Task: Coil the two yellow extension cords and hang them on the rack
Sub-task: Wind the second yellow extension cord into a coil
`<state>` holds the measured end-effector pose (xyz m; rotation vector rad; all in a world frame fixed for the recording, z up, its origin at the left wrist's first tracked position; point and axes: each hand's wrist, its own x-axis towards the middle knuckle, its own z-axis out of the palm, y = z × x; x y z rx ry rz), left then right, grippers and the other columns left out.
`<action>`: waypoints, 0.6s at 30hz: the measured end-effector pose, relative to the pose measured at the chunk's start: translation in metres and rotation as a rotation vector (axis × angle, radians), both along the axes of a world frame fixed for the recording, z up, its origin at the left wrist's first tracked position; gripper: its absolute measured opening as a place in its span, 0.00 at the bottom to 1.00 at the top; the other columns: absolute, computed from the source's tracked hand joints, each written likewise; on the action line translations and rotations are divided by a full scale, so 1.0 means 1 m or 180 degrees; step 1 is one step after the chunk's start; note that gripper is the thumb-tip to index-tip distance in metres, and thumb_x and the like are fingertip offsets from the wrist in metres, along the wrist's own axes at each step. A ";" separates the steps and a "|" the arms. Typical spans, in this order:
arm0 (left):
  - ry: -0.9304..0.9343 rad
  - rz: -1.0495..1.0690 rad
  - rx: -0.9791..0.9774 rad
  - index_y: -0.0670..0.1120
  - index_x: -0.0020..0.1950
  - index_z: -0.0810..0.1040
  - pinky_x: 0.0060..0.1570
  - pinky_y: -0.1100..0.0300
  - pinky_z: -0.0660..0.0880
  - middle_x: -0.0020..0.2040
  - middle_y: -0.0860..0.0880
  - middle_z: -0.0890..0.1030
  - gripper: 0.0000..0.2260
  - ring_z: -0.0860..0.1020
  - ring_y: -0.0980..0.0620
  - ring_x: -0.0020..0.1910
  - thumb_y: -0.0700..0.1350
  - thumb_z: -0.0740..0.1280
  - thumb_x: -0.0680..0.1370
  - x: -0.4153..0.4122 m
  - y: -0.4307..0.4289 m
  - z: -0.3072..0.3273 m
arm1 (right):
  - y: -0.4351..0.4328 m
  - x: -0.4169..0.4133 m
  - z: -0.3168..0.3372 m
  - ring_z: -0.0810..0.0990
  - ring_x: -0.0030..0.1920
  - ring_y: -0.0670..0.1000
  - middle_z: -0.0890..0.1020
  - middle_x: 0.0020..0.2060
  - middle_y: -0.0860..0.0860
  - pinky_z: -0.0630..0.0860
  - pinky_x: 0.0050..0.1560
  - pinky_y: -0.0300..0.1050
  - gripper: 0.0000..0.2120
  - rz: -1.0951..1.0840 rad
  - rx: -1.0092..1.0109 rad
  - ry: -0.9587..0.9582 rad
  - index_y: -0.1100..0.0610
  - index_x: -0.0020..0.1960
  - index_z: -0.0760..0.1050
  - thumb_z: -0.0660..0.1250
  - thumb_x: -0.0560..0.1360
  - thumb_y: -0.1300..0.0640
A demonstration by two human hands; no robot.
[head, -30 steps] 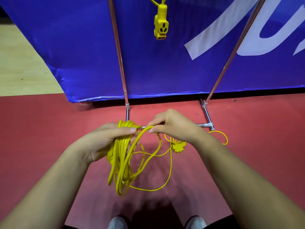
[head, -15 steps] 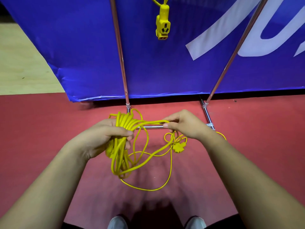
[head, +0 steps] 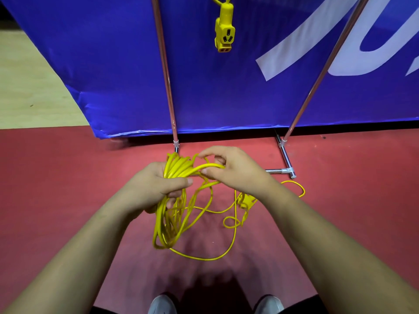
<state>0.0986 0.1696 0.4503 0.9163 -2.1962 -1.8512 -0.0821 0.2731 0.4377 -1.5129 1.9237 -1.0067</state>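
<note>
The yellow cord (head: 169, 223) hangs coiled from the left hand (head: 156, 189), fingers wrapped round the gathered loops so none spill. The right hand (head: 235, 168) pinches the next strand, apparently to lay it across. Its loose tail and plug (head: 246, 201) lie on the floor (head: 351, 211) by the rack (head: 166, 75).

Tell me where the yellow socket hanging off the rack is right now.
In the head view, the yellow socket hangs at top centre, in front of the blue banner, between the rack's left pole and right pole, nearer the left one.
</note>
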 end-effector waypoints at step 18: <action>-0.0326 0.0385 -0.0021 0.47 0.28 0.70 0.20 0.68 0.60 0.21 0.47 0.66 0.17 0.65 0.50 0.16 0.35 0.68 0.75 0.000 -0.009 0.002 | 0.000 -0.011 -0.010 0.72 0.40 0.40 0.75 0.42 0.47 0.68 0.44 0.35 0.11 -0.0471 -0.0155 -0.0272 0.52 0.48 0.77 0.76 0.69 0.55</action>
